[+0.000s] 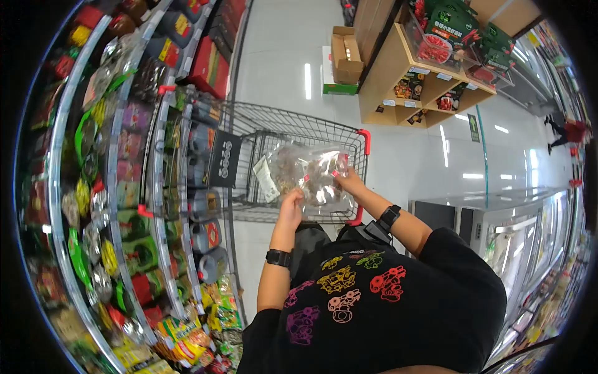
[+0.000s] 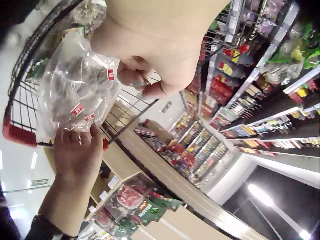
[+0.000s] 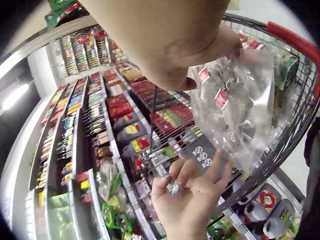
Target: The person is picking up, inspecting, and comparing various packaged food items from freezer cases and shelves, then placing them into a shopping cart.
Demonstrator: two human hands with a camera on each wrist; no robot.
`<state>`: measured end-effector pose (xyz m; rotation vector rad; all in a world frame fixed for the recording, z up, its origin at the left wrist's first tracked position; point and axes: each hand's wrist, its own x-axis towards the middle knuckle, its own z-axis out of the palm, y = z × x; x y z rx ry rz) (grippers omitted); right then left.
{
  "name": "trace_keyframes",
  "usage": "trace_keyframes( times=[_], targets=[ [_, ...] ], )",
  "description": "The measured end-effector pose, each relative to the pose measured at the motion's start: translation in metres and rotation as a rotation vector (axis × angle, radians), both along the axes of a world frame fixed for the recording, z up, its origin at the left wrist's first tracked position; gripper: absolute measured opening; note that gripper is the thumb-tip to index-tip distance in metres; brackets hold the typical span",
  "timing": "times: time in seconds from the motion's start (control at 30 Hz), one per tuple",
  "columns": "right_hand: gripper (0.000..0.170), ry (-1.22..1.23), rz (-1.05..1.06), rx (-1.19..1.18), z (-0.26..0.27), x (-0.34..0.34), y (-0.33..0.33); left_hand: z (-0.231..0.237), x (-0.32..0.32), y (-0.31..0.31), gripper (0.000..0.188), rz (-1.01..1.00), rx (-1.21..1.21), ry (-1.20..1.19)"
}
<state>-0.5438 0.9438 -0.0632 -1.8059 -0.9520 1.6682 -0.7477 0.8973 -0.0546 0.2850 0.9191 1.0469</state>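
A clear plastic bag of greyish sachets with strings and red tags [image 1: 324, 177] is held up over a shopping cart [image 1: 299, 121]. My left hand [image 1: 289, 209] grips the bag's near left edge, while my right hand [image 1: 351, 182] holds its right side. In the left wrist view, the right hand [image 2: 79, 155] has its fingers at the bag's edge [image 2: 75, 95]. The right wrist view has the left hand [image 3: 187, 195] at the bag's lower corner, some fingers curled, beside the sachets [image 3: 225, 100].
Shelves of bottles and packets [image 1: 131, 187] run along the left. A wooden display stand [image 1: 405, 75] stands ahead on the right, with a cardboard box [image 1: 346, 53] beside it. Other packages, one green [image 3: 287, 70], lie in the cart. A person [image 1: 567, 132] is far right.
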Motion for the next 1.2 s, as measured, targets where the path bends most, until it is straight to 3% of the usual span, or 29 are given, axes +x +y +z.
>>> trace_keyframes(
  times=[0.03,0.13,0.2,0.27,0.3,0.33,0.43,0.47,0.5,0.53,0.57,0.63,0.73,0.77,0.87,0.9,1.0,1.03,1.1,1.17,1.2],
  targets=[
    [0.05,0.023,-0.08,-0.051,0.01,-0.011,0.004,-0.008,-0.006,0.008,0.008,-0.033,-0.03,0.011],
    [0.052,-0.092,-0.169,-0.109,-0.049,-0.018,0.004,-0.042,-0.024,0.033,0.009,-0.167,-0.063,-0.029],
    [0.057,-0.214,-0.121,-0.177,-0.06,-0.024,0.004,-0.082,-0.036,0.042,0.008,-0.266,-0.111,-0.124],
    [0.062,-0.07,-0.15,-0.24,-0.063,-0.029,0.006,-0.112,-0.036,0.044,0.009,-0.313,-0.177,-0.101],
    [0.067,-0.107,-0.154,-0.289,-0.088,-0.027,0.001,-0.118,-0.037,0.047,0.009,-0.341,-0.202,-0.079],
    [0.071,0.042,-0.232,-0.336,-0.068,-0.034,0.004,-0.113,-0.037,0.049,0.008,-0.345,-0.199,-0.043],
    [0.052,-0.002,-0.279,-0.077,-0.156,-0.034,-0.021,-0.116,-0.034,0.049,0.006,-0.361,-0.319,0.03],
    [0.058,-0.034,-0.18,-0.121,-0.147,-0.031,-0.024,-0.112,-0.031,0.055,0.006,-0.415,-0.29,0.1],
    [0.055,-0.147,-0.227,-0.164,-0.148,-0.037,-0.024,-0.111,-0.029,0.057,0.005,-0.471,-0.258,0.174],
    [0.052,-0.555,0.132,-0.138,-0.064,-0.044,-0.011,-0.112,-0.026,0.056,0.005,-0.532,-0.228,0.252],
    [0.083,-0.534,0.086,-0.303,-0.074,-0.04,-0.01,-0.111,-0.022,0.056,0.005,-0.594,-0.201,0.332],
    [0.064,-0.602,0.188,-0.007,-0.027,-0.045,-0.007,-0.1,-0.011,0.062,0.006,-0.674,-0.087,0.453],
    [0.048,-0.622,0.043,0.515,0.013,-0.039,-0.03,-0.076,0.005,0.063,0.008,-0.7,0.128,0.54],
    [0.044,-0.652,0.01,0.708,0.035,-0.032,-0.045,-0.054,0.019,0.061,0.009,-0.679,0.162,0.557],
    [0.036,-0.503,-0.086,0.696,0.072,-0.01,-0.105,-0.028,0.06,0.05,0.008,-0.628,0.321,0.53],
    [0.033,-0.632,-0.095,0.641,0.076,-0.001,-0.132,-0.025,0.073,0.037,0.008,-0.615,0.376,0.508],
    [0.031,-0.602,-0.33,0.627,0.071,0.026,-0.236,0.011,0.124,-0.039,0.01,-0.553,0.5,0.3],
    [0.027,-0.565,-0.484,0.605,0.071,0.029,-0.276,0.054,0.134,-0.08,0.011,-0.731,0.443,0.313],
    [0.024,-0.483,-0.697,0.38,0.066,0.039,-0.353,0.036,0.157,-0.148,0.008,-0.874,0.672,0.365],
    [0.022,-0.479,-0.985,0.288,0.044,0.046,-0.426,0.041,0.172,-0.225,0.009,-1.196,0.845,0.384],
    [0.024,-0.402,-1.154,0.325,0.041,0.045,-0.462,0.035,0.177,-0.256,0.011,-1.367,0.813,0.294]
  ],
)
